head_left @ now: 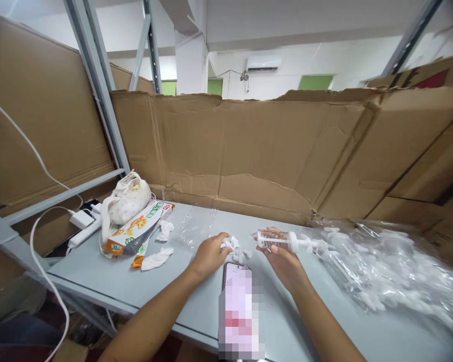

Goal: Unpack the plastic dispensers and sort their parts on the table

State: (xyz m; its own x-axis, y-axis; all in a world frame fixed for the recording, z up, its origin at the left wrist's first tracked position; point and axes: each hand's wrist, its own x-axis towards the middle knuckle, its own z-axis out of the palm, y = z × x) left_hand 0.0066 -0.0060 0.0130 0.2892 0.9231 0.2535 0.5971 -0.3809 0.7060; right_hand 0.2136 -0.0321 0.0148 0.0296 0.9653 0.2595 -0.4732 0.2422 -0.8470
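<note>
My right hand (285, 262) is closed around a clear plastic syringe (275, 240) with a white collar and white plunger. It lies sideways, its tip pointing left and its plunger right. My left hand (211, 254) is bent over the table, thumb and fingers closed on small white plastic pieces (232, 242); their exact shape is too small to make out. More loose white pieces (241, 256) lie on the table between the hands. A phone (237, 306), its screen blurred out, is just below them.
A clear bag of white plastic parts (392, 266) covers the table's right side. To the left are an orange-and-white food box (139, 229), a white cloth bag (130, 198), crumpled tissues (157, 259) and a power strip (85, 234). Cardboard (230, 146) walls the back.
</note>
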